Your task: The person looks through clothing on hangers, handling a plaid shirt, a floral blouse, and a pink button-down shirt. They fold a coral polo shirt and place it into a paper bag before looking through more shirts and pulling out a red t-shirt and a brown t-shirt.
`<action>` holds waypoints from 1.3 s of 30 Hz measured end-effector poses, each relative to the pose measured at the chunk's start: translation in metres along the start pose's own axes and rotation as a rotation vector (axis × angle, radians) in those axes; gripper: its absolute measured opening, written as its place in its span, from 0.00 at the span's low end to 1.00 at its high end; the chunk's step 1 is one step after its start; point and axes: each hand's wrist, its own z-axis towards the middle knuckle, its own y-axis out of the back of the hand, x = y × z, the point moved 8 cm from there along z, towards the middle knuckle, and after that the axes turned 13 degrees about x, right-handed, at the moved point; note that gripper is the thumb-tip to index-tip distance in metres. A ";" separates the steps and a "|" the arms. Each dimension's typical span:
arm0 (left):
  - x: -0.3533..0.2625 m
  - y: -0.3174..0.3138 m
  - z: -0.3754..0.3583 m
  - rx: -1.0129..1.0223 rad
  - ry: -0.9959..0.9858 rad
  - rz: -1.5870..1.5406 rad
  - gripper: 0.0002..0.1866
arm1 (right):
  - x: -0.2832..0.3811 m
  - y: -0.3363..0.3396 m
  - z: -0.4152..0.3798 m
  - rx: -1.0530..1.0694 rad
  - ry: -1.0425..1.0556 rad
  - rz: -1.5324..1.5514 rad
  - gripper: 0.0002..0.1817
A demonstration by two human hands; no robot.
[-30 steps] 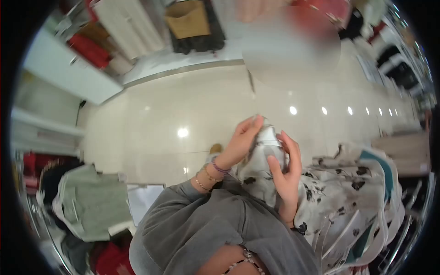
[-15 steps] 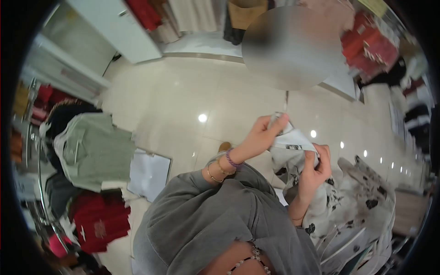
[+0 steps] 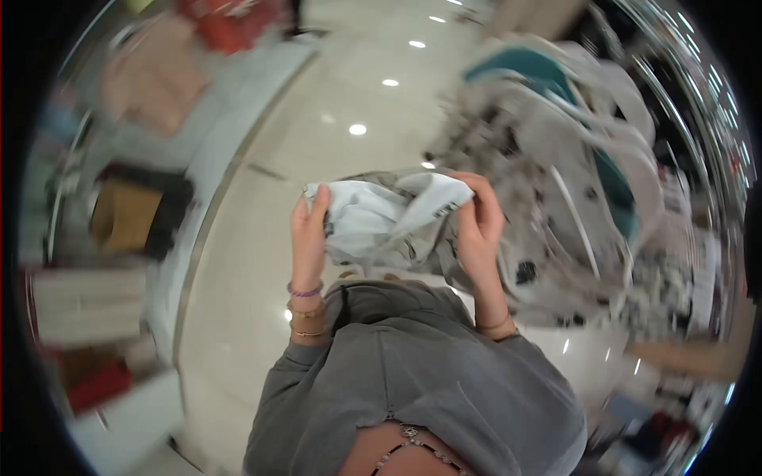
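Stretched between my two hands is a light fabric garment [image 3: 373, 214], white on its upper part, with greyish cloth and dark marks. My left hand [image 3: 311, 226] pinches its left edge, thumb up; a purple band and thin bracelets circle that wrist. The fingers of my right hand [image 3: 479, 218] are closed on its right end, beside small dark lettering. Just right of my right hand hang pale garments with dark floral print [image 3: 548, 230], blurred by motion.
White and teal garments [image 3: 611, 178] hang at the upper right. A tan and black item [image 3: 127, 214] and a pink garment [image 3: 155, 75] are at the left, by a long pale platform [image 3: 230, 119]. Glossy floor tiles [image 3: 238, 317] run between.
The view has turned right, bringing the floral garments nearer the middle. My hands have moved apart, and the fabric is spread wider between them. The person ahead has left the view.
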 end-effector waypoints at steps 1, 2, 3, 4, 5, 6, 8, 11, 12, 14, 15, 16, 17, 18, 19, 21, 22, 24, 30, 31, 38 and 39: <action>0.001 -0.011 0.014 0.106 0.065 0.059 0.14 | 0.003 0.001 -0.003 -0.063 -0.032 0.095 0.09; 0.015 -0.042 -0.003 0.198 0.117 0.128 0.13 | 0.006 0.029 -0.039 -0.074 -0.106 0.144 0.08; 0.035 -0.038 0.001 0.330 0.202 0.272 0.12 | 0.001 0.026 -0.054 -0.071 -0.179 0.197 0.08; 0.072 -0.028 0.011 0.451 0.270 0.420 0.11 | -0.010 0.024 -0.065 -0.055 -0.242 0.262 0.08; 0.095 -0.024 0.012 0.557 0.324 0.568 0.10 | -0.012 0.018 -0.077 0.021 -0.303 0.150 0.08; 0.100 -0.034 0.009 0.627 0.308 0.478 0.10 | -0.016 0.008 -0.088 0.106 -0.367 0.042 0.08; 0.111 -0.053 -0.004 0.738 0.290 0.291 0.10 | -0.015 -0.014 -0.105 0.256 -0.589 -0.200 0.08; 0.140 -0.042 -0.007 0.887 0.320 0.353 0.10 | -0.017 -0.035 -0.112 0.215 -0.421 -0.584 0.08; 0.147 -0.040 -0.008 0.927 0.326 0.346 0.10 | -0.023 -0.035 -0.117 0.205 -0.500 -0.571 0.08; 0.151 -0.038 -0.013 0.943 0.360 0.314 0.11 | -0.016 -0.037 -0.125 0.135 -0.523 -0.580 0.08; 0.153 -0.038 -0.015 0.952 0.374 0.296 0.12 | -0.014 -0.034 -0.131 0.099 -0.532 -0.588 0.08; 0.163 -0.036 -0.015 0.991 0.362 0.367 0.12 | -0.013 -0.032 -0.140 0.084 -0.553 -0.600 0.09; 0.175 -0.032 -0.014 1.031 0.346 0.439 0.13 | -0.010 -0.028 -0.147 0.032 -0.536 -0.617 0.10; 0.186 -0.029 -0.013 1.069 0.327 0.511 0.14 | -0.006 -0.023 -0.155 -0.019 -0.518 -0.633 0.11; 0.183 -0.035 -0.017 1.098 0.322 0.582 0.15 | 0.000 -0.018 -0.161 -0.069 -0.501 -0.650 0.12; 0.175 -0.048 -0.027 1.152 0.311 0.728 0.18 | 0.022 0.008 -0.168 -0.242 -0.445 -0.726 0.15; 0.170 -0.056 -0.035 1.189 0.305 0.760 0.18 | 0.035 0.022 -0.168 -0.328 -0.415 -0.760 0.17; 0.161 -0.075 -0.045 1.259 0.278 0.831 0.18 | 0.060 0.056 -0.162 -0.545 -0.280 -0.750 0.21; 0.138 -0.118 -0.056 1.496 0.065 1.151 0.12 | 0.070 0.100 -0.132 -0.514 -0.334 -1.001 0.19; 0.120 -0.130 -0.052 1.418 0.022 1.094 0.10 | 0.065 0.102 -0.131 -0.469 -0.390 -1.024 0.18; -0.044 -0.258 -0.051 0.824 -0.729 0.842 0.13 | 0.067 0.091 -0.151 -0.425 -0.228 -0.783 0.20; -0.052 -0.270 -0.054 0.779 -0.828 0.832 0.15 | 0.067 0.092 -0.153 -0.393 -0.221 -0.790 0.21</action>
